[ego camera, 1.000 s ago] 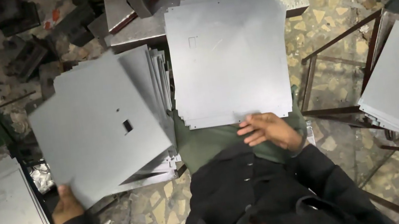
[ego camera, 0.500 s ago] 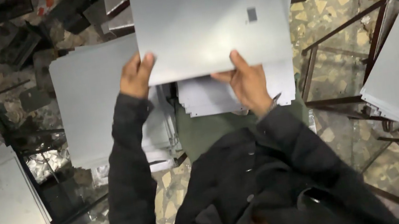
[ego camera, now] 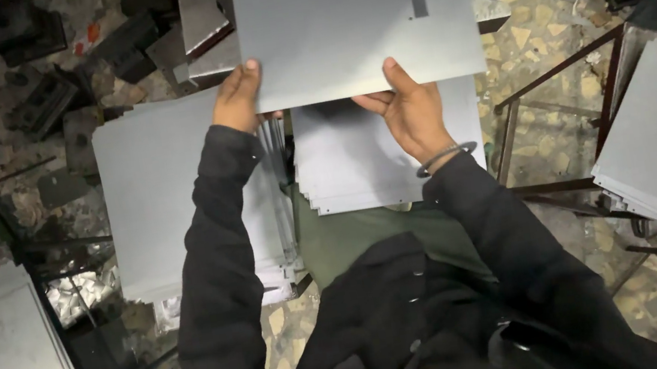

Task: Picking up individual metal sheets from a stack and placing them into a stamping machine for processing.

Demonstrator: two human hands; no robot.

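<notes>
Overhead, both the left hand [ego camera: 239, 98] and right hand [ego camera: 404, 111] pinch a grey sheet [ego camera: 356, 20], its top edge cut off.

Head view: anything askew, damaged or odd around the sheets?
Minor only. The stack under the held sheet is fanned, its lower edges stepped rather than flush. Metal offcuts litter the floor by the left stack. The held sheet, gripped by left hand and right hand, looks flat and undamaged.
</notes>
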